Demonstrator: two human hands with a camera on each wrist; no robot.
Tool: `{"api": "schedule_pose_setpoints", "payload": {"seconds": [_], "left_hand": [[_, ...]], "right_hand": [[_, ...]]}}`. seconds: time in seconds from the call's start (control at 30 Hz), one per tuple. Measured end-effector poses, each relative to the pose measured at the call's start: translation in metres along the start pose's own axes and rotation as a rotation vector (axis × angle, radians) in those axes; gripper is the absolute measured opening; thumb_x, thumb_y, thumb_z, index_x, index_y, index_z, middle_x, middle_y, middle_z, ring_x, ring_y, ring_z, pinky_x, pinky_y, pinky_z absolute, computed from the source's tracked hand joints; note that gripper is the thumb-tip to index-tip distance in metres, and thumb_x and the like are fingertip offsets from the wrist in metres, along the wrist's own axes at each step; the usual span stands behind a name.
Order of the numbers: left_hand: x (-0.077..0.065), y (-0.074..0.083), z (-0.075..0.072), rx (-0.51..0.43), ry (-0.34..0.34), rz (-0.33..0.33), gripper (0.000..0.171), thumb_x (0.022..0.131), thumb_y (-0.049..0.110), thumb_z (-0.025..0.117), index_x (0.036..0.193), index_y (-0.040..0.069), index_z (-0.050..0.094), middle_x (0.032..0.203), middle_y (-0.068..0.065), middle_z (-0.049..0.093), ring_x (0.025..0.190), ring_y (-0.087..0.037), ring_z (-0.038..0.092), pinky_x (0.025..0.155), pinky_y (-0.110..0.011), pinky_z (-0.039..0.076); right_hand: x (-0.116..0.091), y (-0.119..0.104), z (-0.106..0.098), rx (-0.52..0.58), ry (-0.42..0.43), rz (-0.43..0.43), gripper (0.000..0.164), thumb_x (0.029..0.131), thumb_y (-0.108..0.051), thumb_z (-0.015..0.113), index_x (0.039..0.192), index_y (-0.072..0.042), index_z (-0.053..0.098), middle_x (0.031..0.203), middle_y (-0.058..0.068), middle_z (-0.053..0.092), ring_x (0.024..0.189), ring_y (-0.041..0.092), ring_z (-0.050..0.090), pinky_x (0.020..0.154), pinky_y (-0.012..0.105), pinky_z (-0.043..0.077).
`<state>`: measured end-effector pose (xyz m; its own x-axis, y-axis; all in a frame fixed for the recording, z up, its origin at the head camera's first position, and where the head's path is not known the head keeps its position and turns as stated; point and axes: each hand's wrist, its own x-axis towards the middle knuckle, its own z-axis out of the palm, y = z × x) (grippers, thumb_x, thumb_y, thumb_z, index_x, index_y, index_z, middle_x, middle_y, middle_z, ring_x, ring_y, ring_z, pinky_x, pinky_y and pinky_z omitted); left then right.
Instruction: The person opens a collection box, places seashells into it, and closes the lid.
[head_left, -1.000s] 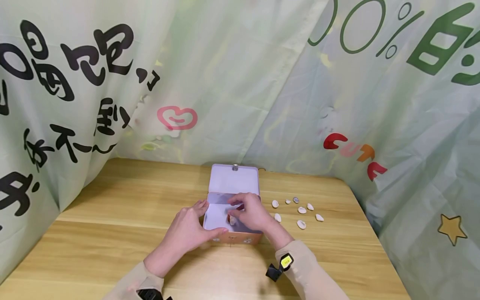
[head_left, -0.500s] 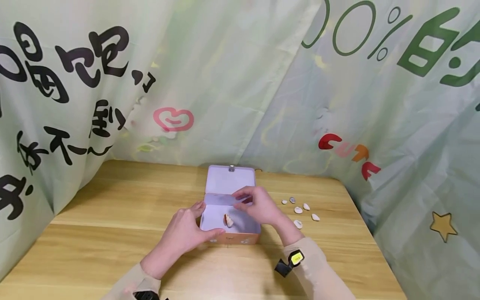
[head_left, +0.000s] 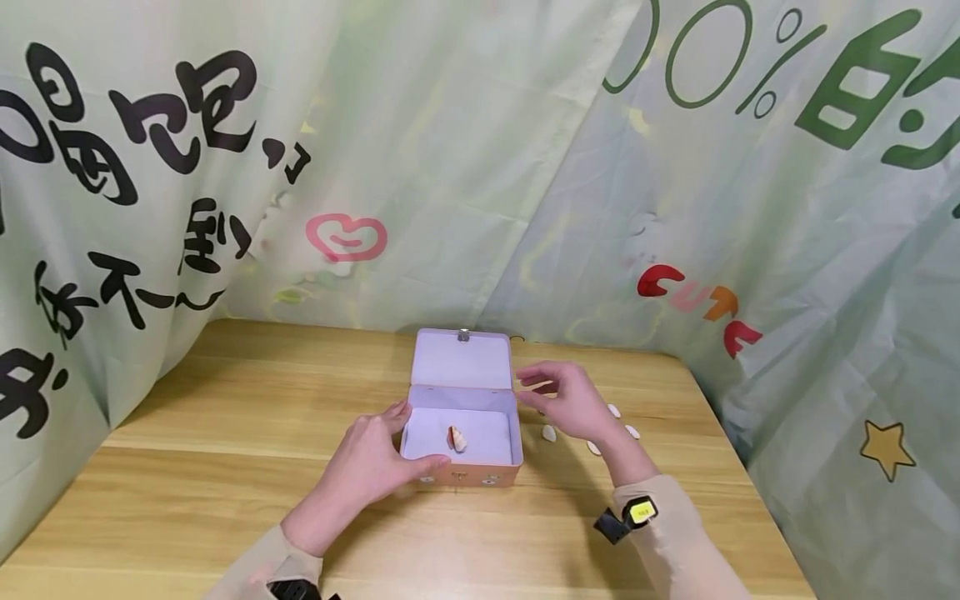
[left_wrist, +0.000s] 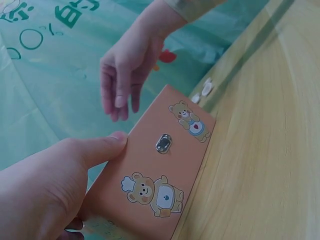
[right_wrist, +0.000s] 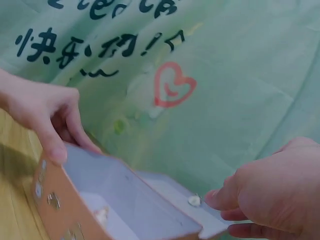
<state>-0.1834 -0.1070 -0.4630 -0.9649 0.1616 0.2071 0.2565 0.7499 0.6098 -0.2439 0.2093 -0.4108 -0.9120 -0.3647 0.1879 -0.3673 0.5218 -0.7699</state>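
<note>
A small tin box (head_left: 468, 477) stands on the table with its lilac-lined lid (head_left: 461, 358) tipped back. One brown-and-white seashell (head_left: 457, 439) lies on the box floor. At the front left corner my left hand (head_left: 367, 454) grips the box, thumb on the front rim and fingers along the left side. My right hand (head_left: 566, 400), holding nothing, hovers just right of the box with fingers loosely bent, over the loose shells. Bear pictures and a metal clasp (left_wrist: 163, 143) show on the box's orange front in the left wrist view.
Several pale shells lie right of the box, partly hidden by the right hand and forearm; one shell (head_left: 549, 433) is nearest the box. A printed cloth (head_left: 420, 167) hangs behind the wooden table (head_left: 225, 392) and down both sides.
My right hand has let go of the seashell inside the box, then moved out over the right wall towards the loose shells. The left hand keeps its hold on the corner.
</note>
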Motion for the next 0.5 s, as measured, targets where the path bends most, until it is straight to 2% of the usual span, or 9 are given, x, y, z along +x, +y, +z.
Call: {"api": "schedule_pose_setpoints", "payload": {"seconds": [0.17,0.3,0.5], "left_hand": [[-0.001,0.0,0.001,0.006,0.007,0.007,0.113,0.065,0.078,0.087,0.136,-0.007,0.065,0.144,-0.02,0.06,0.049,-0.01,0.036,0.047,-0.029,0.039],[-0.001,0.0,0.002,0.004,0.01,0.009,0.113,0.065,0.078,0.087,0.136,-0.008,0.065,0.144,-0.02,0.06,0.052,-0.01,0.039,0.048,-0.029,0.04],[0.0,0.0,0.002,0.002,0.011,0.01,0.112,0.065,0.076,0.088,0.135,-0.008,0.066,0.143,-0.02,0.061,0.053,-0.011,0.04,0.049,-0.03,0.041]], "right_hand": [[-0.014,0.018,-0.006,-0.034,0.027,-0.004,0.026,0.096,-0.001,0.077,0.121,0.004,0.074,0.119,0.017,0.074,0.104,0.038,0.073,0.092,0.053,0.058],[-0.027,0.032,-0.007,-0.049,0.049,0.014,0.027,0.095,0.001,0.078,0.121,0.007,0.073,0.117,0.023,0.074,0.105,0.042,0.072,0.094,0.059,0.056],[-0.041,0.049,-0.006,-0.089,0.062,0.054,0.029,0.094,-0.001,0.079,0.121,0.01,0.072,0.117,0.024,0.074,0.105,0.039,0.072,0.09,0.052,0.06]]}}
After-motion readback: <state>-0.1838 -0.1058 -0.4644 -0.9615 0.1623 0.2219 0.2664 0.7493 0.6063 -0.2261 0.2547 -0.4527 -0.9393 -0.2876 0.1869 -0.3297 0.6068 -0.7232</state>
